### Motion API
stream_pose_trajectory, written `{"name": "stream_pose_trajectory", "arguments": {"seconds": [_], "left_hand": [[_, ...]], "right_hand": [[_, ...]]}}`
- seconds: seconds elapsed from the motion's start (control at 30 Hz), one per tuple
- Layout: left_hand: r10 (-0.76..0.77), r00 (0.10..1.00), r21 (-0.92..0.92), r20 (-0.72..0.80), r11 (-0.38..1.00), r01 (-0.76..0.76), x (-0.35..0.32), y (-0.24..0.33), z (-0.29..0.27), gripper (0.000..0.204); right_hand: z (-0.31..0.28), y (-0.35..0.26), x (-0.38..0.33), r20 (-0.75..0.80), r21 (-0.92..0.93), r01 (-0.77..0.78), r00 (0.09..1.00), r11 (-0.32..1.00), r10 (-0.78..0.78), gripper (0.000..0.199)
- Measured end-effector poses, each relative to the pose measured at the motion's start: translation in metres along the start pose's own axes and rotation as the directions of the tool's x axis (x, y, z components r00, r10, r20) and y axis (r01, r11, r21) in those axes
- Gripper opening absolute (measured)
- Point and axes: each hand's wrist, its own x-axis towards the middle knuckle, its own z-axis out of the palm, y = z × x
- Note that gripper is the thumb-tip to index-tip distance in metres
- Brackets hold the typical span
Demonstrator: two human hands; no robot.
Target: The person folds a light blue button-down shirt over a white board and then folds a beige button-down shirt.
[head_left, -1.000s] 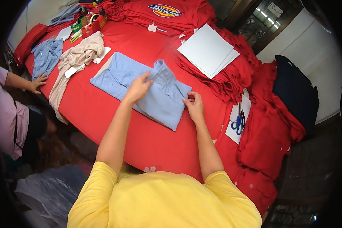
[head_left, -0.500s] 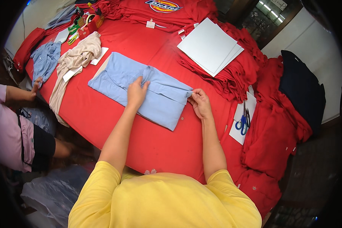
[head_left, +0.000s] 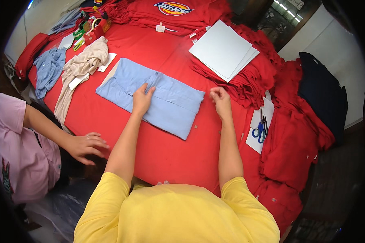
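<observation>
Counting one blue garment (head_left: 172,107), beneath fingers of our left hand (head_left: 141,100), pinching or pressing we cannot tell; just left of our right hand (head_left: 222,103), fingers curled, empty; folding seems mostly done, creases by left fingertips perhaps unsmoothed

From my remote feed, the folded blue garment (head_left: 174,107) has bare red tabletop (head_left: 170,156) on its near side, but my forearms (head_left: 123,150) fence that patch in. The far side of it is the roomiest lane. My left hand (head_left: 142,101) is on it, so crossing the middle from the near side is blocked. Right of it there's a slim gap, then my right hand (head_left: 222,103), and past that, blue-handled scissors (head_left: 260,131) on white card (head_left: 252,144). Far right of it, white sheets (head_left: 221,50) on a red pile (head_left: 249,87) wall things off. Left of it the beige garment (head_left: 82,62) is in the way, and near-left a co-worker's hand (head_left: 86,148) crowds the edge.
</observation>
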Motion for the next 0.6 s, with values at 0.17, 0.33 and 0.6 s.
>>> {"name": "stream_pose_trajectory", "arguments": {"seconds": [0.17, 0.33, 0.6], "left_hand": [[0.054, 0.997, -0.014, -0.057, 0.998, -0.055, 0.002, -0.012, 0.002, 0.054], [0.086, 0.993, 0.002, -0.076, 0.996, -0.086, -0.001, -0.009, 0.003, 0.048], [0.160, 0.974, 0.037, -0.161, 0.987, -0.156, 0.001, -0.020, 0.010, 0.043]], "right_hand": [[-0.003, -0.003, -0.025, 0.187, -0.034, -0.426, 0.886, 0.904, 0.424, 0.028], [0.028, -0.012, -0.020, 0.152, -0.096, -0.373, 0.911, 0.923, 0.384, 0.027], [0.036, -0.007, -0.013, 0.227, 0.580, -0.341, 0.940, 0.740, 0.256, 0.008]]}}
